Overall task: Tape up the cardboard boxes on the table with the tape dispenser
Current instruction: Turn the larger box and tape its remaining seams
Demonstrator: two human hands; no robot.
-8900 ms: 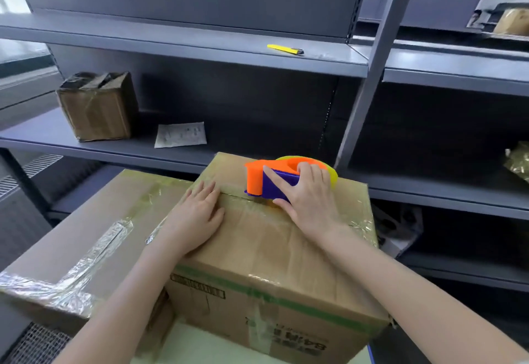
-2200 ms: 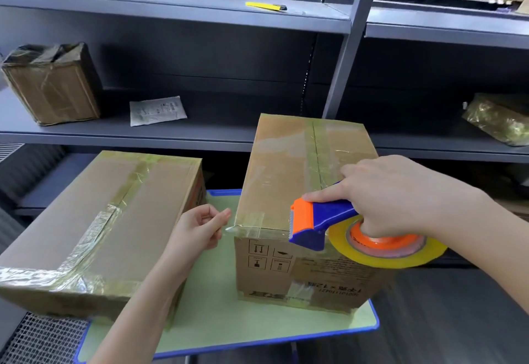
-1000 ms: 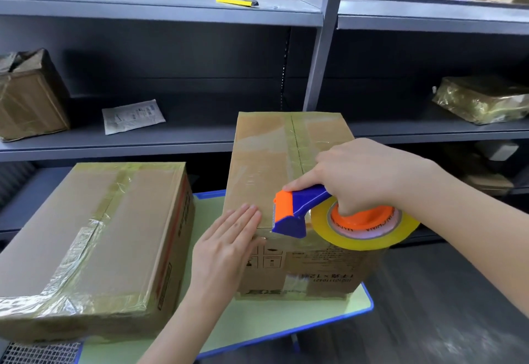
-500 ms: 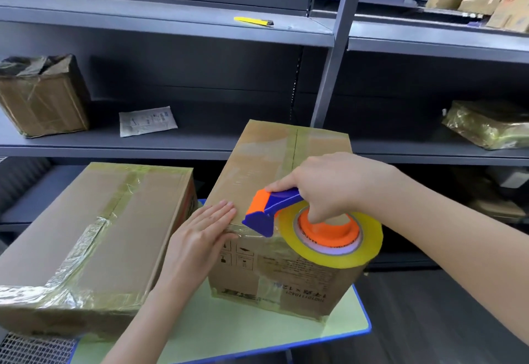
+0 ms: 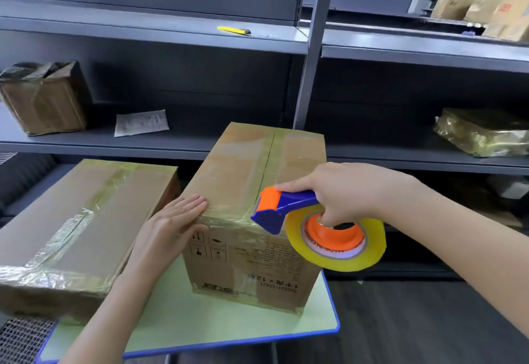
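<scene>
The right grip (image 5: 340, 191) was curled round the tape dispenser (image 5: 289, 206), fingers hooked into its orange core, at the cardboard box (image 5: 252, 168)'s near top edge. The dispenser's long axis ran left-right, cutter pointing left. The left grip (image 5: 171, 226) pressed flat, fingers straight, on the box's near-left corner.

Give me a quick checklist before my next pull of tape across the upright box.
1. The left hand steadies the box: ok, it lies flat on the near top corner.
2. The right hand holds the tape dispenser: ok, it grips the handle.
3. Dispenser head at the box's near top edge: ok.
4. Tape on the roll: ok, a thick yellow band.
5. Tape end stuck to the cardboard: cannot tell, it is hidden under the head.
6. Box seated on the table: ok, though its right side sits near the blue rim.
</scene>
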